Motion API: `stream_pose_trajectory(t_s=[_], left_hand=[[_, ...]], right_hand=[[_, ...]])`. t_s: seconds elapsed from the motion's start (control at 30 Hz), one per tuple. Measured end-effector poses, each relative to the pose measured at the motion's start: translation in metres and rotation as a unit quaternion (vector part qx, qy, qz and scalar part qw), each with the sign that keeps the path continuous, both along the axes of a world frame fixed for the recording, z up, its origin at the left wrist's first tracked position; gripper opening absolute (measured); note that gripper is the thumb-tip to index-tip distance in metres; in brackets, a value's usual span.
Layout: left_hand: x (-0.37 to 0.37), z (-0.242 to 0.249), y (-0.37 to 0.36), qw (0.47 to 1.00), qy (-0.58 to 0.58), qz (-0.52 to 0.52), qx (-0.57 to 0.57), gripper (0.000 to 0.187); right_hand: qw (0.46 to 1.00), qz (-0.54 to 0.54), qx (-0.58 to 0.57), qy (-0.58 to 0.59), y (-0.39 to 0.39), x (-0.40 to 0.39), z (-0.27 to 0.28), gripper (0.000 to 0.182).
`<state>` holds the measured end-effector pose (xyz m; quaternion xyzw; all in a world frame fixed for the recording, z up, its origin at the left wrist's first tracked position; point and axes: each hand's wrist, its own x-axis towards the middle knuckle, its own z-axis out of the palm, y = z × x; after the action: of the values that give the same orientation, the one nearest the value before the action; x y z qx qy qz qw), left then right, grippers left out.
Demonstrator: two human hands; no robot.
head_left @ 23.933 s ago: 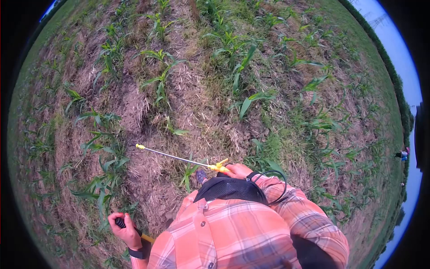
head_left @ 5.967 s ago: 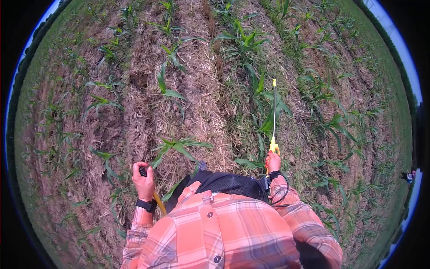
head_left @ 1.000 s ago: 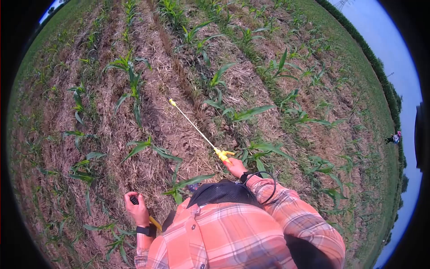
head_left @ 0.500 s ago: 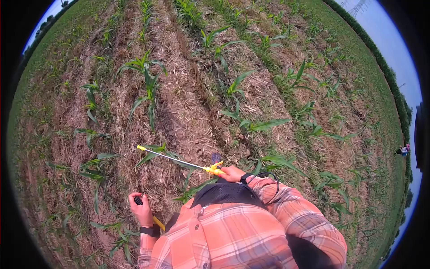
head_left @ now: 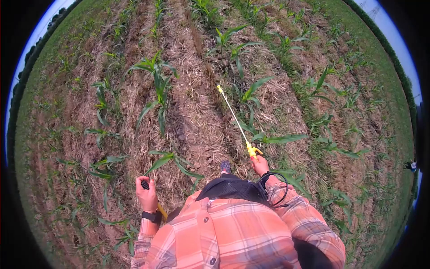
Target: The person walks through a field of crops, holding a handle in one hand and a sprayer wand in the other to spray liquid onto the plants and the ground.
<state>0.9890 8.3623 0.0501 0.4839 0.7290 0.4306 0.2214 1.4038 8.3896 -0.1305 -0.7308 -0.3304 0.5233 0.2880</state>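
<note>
My right hand (head_left: pixel 259 165) is closed round the yellow handle of a spray wand (head_left: pixel 236 118). Its thin metal tube points forward and slightly left, with the yellow nozzle in the air over the soil strip beside a young corn plant (head_left: pixel 251 93). A black hose (head_left: pixel 286 188) loops near my right wrist. On the other side, my left hand (head_left: pixel 146 195) grips the black end of a pump lever (head_left: pixel 162 211), whose yellow bar runs back beside my body. Part of the lever is hidden by my arm and shirt.
Rows of young corn (head_left: pixel 157 83) stand ahead and on both sides, with dry straw (head_left: pixel 192 112) on the soil between them. My shoe (head_left: pixel 225 167) shows on the middle strip. A person (head_left: pixel 412 166) is far off at the right edge.
The spray wand has swung from pointing left to pointing forward, and my right hand has moved right. My left hand has risen slightly with the lever. More of my shoe shows.
</note>
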Motion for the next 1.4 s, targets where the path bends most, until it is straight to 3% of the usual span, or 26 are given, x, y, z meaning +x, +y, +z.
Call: stream_pose_trajectory(t_s=[0.17, 0.4, 0.6, 0.77, 0.9, 1.0, 1.13, 1.2, 1.3, 1.4], left_hand=[[0.026, 0.013, 0.046, 0.999, 0.024, -0.02, 0.009, 0.011], [0.048, 0.031, 0.092, 1.0, 0.024, -0.013, 0.003, 0.011], [0.032, 0.023, 0.114, 0.998, 0.056, -0.005, 0.036, 0.011], [0.016, 0.025, 0.147, 1.0, -0.007, 0.006, -0.029, 0.012], [-0.014, 0.015, 0.178, 1.0, 0.008, 0.001, 0.002, 0.012], [-0.034, 0.015, 0.191, 0.999, -0.04, 0.016, 0.002, 0.011], [-0.056, 0.017, 0.202, 0.999, -0.023, 0.029, 0.004, 0.011], [-0.063, 0.021, 0.206, 0.998, -0.05, 0.036, -0.014, 0.011], [-0.073, 0.006, 0.208, 0.999, -0.029, 0.036, 0.006, 0.011], [-0.077, 0.004, 0.211, 0.998, -0.037, 0.042, 0.003, 0.011]], right_hand=[[0.978, -0.199, -0.001, 0.068, 0.025, 0.061, -0.002, 0.026], [0.927, -0.358, 0.062, 0.097, 0.065, 0.131, -0.005, 0.029], [0.92, -0.377, 0.082, 0.065, 0.098, 0.138, -0.013, 0.028], [0.928, -0.365, 0.032, 0.069, 0.132, 0.089, -0.001, 0.025], [0.952, -0.296, 0.014, 0.08, 0.172, 0.032, 0.006, 0.024], [0.976, -0.212, -0.003, 0.055, 0.206, -0.013, 0.018, 0.028], [0.996, -0.085, 0.002, 0.04, 0.245, -0.07, 0.029, 0.025], [0.999, -0.026, -0.025, 0.014, 0.26, -0.092, 0.035, 0.023], [0.991, 0.12, 0.021, -0.056, 0.274, -0.115, 0.03, 0.025], [0.976, 0.208, 0.049, -0.048, 0.282, -0.136, 0.046, 0.027]])
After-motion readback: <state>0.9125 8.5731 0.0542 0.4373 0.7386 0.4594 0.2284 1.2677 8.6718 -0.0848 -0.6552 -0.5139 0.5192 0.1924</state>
